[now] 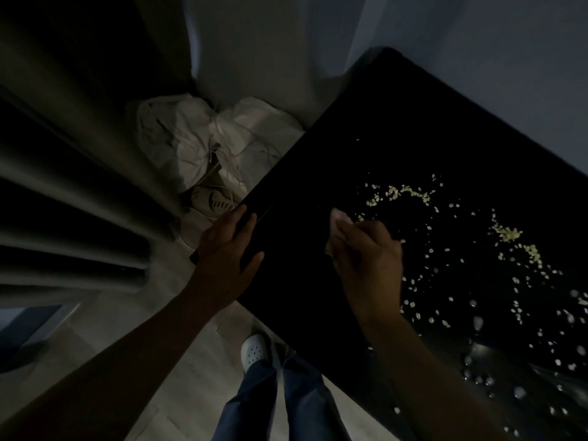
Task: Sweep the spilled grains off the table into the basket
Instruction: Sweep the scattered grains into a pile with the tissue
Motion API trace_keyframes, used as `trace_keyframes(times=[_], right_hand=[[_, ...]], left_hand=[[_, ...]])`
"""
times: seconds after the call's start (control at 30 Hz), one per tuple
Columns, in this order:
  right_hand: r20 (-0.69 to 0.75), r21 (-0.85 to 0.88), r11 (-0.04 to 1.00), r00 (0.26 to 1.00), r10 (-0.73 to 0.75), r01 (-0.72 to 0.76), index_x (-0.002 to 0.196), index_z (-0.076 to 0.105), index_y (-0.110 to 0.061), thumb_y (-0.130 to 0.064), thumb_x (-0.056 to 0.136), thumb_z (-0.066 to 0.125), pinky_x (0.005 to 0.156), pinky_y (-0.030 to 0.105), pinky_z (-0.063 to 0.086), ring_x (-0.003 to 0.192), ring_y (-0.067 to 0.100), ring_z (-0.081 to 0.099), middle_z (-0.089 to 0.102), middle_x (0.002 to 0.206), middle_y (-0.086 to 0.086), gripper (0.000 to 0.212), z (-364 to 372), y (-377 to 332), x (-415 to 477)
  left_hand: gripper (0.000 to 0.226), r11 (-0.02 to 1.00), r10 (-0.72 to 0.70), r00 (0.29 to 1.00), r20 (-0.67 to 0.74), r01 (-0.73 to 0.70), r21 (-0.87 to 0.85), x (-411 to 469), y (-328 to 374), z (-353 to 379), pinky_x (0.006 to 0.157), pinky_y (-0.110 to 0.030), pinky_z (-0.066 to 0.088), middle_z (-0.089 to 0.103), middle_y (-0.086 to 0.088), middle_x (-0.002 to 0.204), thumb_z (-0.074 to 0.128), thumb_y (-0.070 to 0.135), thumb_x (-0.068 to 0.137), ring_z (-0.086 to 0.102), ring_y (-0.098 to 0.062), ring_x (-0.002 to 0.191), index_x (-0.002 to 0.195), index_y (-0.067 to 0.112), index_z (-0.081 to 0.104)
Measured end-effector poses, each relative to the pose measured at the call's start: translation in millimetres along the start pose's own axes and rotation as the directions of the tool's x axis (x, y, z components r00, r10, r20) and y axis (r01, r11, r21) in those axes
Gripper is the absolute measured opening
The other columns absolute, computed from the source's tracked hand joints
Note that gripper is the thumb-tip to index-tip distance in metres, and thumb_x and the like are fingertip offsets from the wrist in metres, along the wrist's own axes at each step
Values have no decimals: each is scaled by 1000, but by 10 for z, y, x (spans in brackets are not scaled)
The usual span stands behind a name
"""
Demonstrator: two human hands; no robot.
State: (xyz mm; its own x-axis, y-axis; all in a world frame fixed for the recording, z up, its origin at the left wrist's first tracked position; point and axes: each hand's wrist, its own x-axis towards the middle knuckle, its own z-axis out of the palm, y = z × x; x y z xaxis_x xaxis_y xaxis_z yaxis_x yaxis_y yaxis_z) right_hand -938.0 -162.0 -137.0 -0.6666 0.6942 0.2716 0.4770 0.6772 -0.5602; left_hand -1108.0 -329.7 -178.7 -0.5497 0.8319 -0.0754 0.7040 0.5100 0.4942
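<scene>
**Grains spread over the black table, a pale wad gripped above them**

Nearest the camera, a white clog [254, 351] and blue trousers [254, 405] are seen on a pale floor [111, 345]. The left hand [227, 246] is laid flat at the table's near-left edge, its fingers straight and slightly spread and the thumb held apart. Beneath it a dark object [194, 256] is touched at the rim; whether this is the basket cannot be told in the dim light. The right hand [366, 259] is placed on the table top. Its fingers are curled tightly round a pale wad [338, 221], cloth or tissue, whose tip is pressed to the surface.

The black table [318, 173] is set at a slant across the view. The grains [509, 233] are scattered over its right half, just beside and beyond the right hand. They are gathered in a curved line ahead of the wad and in a denser streak farther right.

Beyond the table's left edge, a sneaker [216, 202] and crumpled white bags [197, 138] are heaped on the floor. A dark pleated curtain [79, 186] hangs at the left, and a pale wall [477, 58] is seen behind.
</scene>
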Motion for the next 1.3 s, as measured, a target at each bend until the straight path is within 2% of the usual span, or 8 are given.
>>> trace_keyframes(times=[0.23, 0.33, 0.53, 0.63, 0.8, 0.97, 1.1, 1.3], right_hand=[[124, -63, 991, 987, -106, 115, 114, 68, -21, -30, 88, 56, 73, 32, 38, 86, 20, 62, 63, 100, 1, 30, 730, -158, 412], [164, -121, 991, 986, -39, 60, 118, 67, -23, -36, 89, 47, 76, 33, 34, 91, 21, 62, 64, 105, 1, 38, 644, 50, 508], [-20, -133, 969, 978, 209, -209, 118, 67, -21, -28, 87, 59, 76, 31, 26, 84, 26, 60, 62, 104, 7, 33, 69, 591, 476], [-50, -115, 986, 992, 119, -124, 113, 69, -19, -27, 87, 59, 75, 32, 32, 83, 25, 60, 63, 101, 6, 30, 76, 389, 564], [73, -158, 987, 997, 3, 8, 117, 66, -25, -34, 88, 53, 75, 32, 37, 90, 12, 58, 64, 103, -4, 33, 551, 220, 674], [21, -182, 978, 994, 106, -100, 119, 66, -25, -40, 86, 47, 74, 34, 38, 88, 20, 63, 64, 108, 1, 41, 289, 689, 675], [-92, -65, 972, 972, 217, -224, 114, 69, -22, -29, 88, 59, 78, 37, 41, 83, 19, 62, 63, 100, 1, 28, -90, 834, 671], [-80, 1, 997, 994, 73, -73, 109, 71, -20, -23, 85, 65, 73, 33, 43, 79, 19, 61, 64, 95, 2, 25, 268, 421, 1118]], left_hand=[[66, 1000, -5, 1000, 13, 5, 18, 18, -31, -1, 106, -51, 35, 31, -11, 151, 44, 47, 87, 31, -30, 137, 142, 10, 40], [67, 1000, -8, 1000, 19, 8, 17, 29, -17, -10, 106, -51, 34, 31, -11, 150, 44, 48, 86, 32, -31, 136, 142, 11, 40], [66, 990, -46, 999, -29, 42, -132, 175, 22, -150, 102, -51, 39, 46, -14, 137, 46, 48, 82, 44, -33, 125, 132, 5, 53], [64, 987, -28, 998, -63, 17, -161, 418, 59, -187, 105, -42, 37, 50, -15, 132, 46, 45, 82, 46, -33, 123, 131, 4, 53], [71, 973, -74, 997, -21, 68, -219, 882, 186, -161, 105, -34, 34, 45, -16, 137, 39, 50, 82, 44, -30, 125, 137, 5, 45], [75, 975, -53, 998, -38, 43, -219, 1147, 191, -14, 98, -25, 31, 44, -14, 137, 35, 57, 81, 43, -27, 124, 140, 10, 41], [78, 989, -67, 996, -65, 57, -136, 1166, 171, 78, 93, -29, 34, 42, -11, 140, 30, 63, 83, 42, -26, 125, 145, 16, 34], [64, 997, -40, 988, -151, 30, -66, 1165, 141, 150, 90, -24, 32, 48, -11, 135, 44, 52, 90, 41, -18, 118, 142, 15, 40]])
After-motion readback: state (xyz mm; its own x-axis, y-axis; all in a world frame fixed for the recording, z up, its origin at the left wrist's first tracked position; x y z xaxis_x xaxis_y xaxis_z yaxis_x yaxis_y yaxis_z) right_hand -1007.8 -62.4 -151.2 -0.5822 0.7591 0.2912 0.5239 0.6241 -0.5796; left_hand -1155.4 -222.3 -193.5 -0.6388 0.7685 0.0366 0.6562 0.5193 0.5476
